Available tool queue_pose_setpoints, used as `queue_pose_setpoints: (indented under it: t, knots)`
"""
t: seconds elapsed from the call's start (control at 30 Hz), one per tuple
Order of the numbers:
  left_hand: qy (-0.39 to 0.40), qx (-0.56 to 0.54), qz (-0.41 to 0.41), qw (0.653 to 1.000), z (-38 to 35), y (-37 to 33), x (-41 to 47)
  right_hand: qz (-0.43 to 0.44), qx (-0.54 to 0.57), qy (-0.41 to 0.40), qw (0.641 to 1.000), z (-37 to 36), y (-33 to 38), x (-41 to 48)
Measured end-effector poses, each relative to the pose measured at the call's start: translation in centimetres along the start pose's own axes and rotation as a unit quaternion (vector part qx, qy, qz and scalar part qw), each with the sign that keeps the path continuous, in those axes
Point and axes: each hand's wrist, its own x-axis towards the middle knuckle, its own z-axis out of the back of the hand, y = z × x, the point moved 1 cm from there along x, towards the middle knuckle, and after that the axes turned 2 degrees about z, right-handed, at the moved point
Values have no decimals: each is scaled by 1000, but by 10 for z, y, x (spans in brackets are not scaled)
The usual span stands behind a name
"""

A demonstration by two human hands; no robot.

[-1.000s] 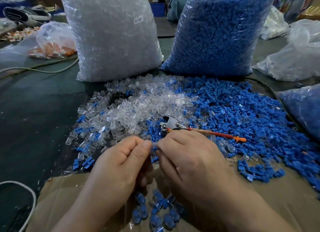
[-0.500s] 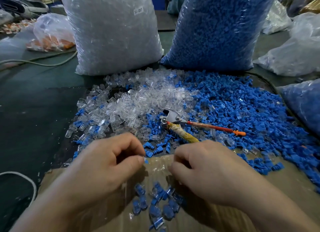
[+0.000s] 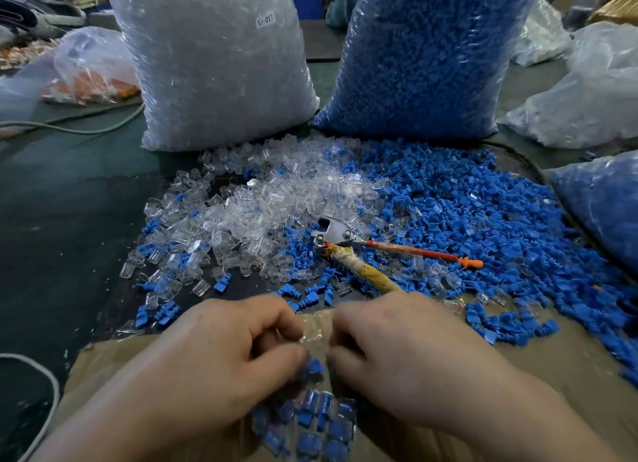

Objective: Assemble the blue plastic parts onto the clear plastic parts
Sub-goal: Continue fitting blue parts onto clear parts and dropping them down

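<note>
Blue plastic part (image 3: 313, 365) at six o'clock seems light, stiff; we'd pinch its sides. Left hand (image 3: 221, 351), right hand (image 3: 407, 358) curled; grasping what, we cannot tell.

Compared with a second ago, my left hand (image 3: 221, 351) and right hand (image 3: 407, 351) sit lower in the frame, over the cardboard (image 3: 569, 368), baring the pliers' yellow-wrapped handle (image 3: 362, 271). Parted half a second ago, they are close together again, with a blue part (image 3: 315, 365) at my left thumb tip.
</note>
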Motion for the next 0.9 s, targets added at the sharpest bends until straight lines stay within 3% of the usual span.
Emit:
queue_pose_setpoints:
  t: [0.17, 0.37, 0.9]
  knots:
    - [-175, 130, 95, 971, 1, 11, 10, -63, -54, -133, 988, -10, -9, 14]
    - [-166, 242, 120, 948, -12, 6, 20, -58, -117, -175, 976, -16, -4, 30]
    - [-230, 73, 70, 968, -17, 14, 23, -18, 34, -240, 970, -13, -13, 27]
